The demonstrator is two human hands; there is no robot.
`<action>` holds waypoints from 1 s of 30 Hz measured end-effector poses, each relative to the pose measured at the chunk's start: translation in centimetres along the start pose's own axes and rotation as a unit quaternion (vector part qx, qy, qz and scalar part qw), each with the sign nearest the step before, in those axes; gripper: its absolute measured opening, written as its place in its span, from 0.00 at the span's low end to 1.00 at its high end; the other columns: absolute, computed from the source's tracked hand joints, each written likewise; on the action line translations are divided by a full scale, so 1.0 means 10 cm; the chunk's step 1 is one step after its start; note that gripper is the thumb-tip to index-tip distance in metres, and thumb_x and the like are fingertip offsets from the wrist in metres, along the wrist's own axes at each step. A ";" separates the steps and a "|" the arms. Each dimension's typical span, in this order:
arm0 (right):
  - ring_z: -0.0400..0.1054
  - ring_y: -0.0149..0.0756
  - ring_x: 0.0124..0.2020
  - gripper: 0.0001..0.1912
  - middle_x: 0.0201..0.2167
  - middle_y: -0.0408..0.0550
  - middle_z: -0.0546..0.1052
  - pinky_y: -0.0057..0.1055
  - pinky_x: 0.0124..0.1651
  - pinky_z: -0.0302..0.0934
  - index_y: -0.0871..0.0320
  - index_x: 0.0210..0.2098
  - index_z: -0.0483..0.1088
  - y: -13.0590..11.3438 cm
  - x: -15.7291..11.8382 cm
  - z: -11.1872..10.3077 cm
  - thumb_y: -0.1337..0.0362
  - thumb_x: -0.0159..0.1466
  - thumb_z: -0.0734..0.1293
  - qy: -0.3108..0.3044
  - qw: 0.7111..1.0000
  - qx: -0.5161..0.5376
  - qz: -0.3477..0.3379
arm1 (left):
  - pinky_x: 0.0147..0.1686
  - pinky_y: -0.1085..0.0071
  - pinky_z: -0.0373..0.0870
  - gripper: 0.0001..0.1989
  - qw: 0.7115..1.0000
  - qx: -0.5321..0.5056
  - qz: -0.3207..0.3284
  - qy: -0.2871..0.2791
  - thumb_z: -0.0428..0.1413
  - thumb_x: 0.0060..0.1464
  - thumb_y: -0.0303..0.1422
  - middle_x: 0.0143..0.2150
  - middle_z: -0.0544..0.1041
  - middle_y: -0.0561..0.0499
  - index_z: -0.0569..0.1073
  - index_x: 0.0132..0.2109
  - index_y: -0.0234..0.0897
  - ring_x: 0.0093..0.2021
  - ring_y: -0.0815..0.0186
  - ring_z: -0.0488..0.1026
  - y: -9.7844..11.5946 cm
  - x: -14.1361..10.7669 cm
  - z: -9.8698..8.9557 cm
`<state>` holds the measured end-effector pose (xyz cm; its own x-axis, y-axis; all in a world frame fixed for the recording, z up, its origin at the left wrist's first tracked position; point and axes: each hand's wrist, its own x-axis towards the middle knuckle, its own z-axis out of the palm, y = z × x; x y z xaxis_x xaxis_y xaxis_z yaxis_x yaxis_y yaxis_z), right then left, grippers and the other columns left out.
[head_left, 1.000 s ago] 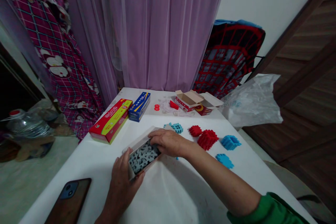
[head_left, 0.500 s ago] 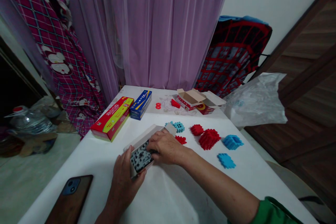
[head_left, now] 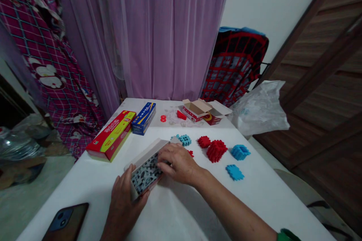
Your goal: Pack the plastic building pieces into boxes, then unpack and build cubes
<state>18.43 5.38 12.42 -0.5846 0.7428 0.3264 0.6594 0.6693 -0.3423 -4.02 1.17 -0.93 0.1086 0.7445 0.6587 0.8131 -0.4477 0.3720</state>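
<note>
My left hand [head_left: 123, 201] is closed around the near end of an open cardboard box [head_left: 147, 154], thumb on one side and fingers on the other. Small grey-and-black pieces [head_left: 144, 175] fill the box, which is tilted toward me. At its far end my right hand [head_left: 177, 162] has its fingers bent together over the contents; what they pinch, if anything, is hidden. Just beyond that hand lie toothed light-blue pieces [head_left: 185, 140] and a partly covered red piece [head_left: 190, 153]. To the right stand a red toothed block [head_left: 216, 151] and a blue hollow block [head_left: 240, 152].
A red-and-yellow box [head_left: 111, 135] and a blue box [head_left: 144, 118] lie at the back left. Opened small cartons [head_left: 195, 111] and a plastic bag [head_left: 258, 107] are at the back right. A phone [head_left: 66, 222] lies near the table's left edge.
The view has shifted slightly. The box tilts more toward me, showing more of the grey-and-black pieces. My right hand remains at its far end, and my left hand keeps its hold.
</note>
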 end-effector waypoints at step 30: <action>0.67 0.30 0.30 0.08 0.30 0.39 0.76 0.26 0.34 0.59 0.56 0.35 0.74 0.61 -0.16 0.37 0.65 0.54 0.69 0.077 0.898 0.265 0.342 | 0.53 0.53 0.73 0.21 0.992 -0.002 -0.123 -0.027 0.47 0.60 0.46 0.51 0.80 0.47 0.76 0.51 0.43 0.52 0.56 0.76 0.13 0.07 -0.50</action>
<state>21.60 8.34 6.51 -0.0291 0.9994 -0.0173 0.4977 -0.0005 -0.8674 -5.80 -1.42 3.27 -0.0635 0.8568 0.5118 0.8169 -0.2500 0.5199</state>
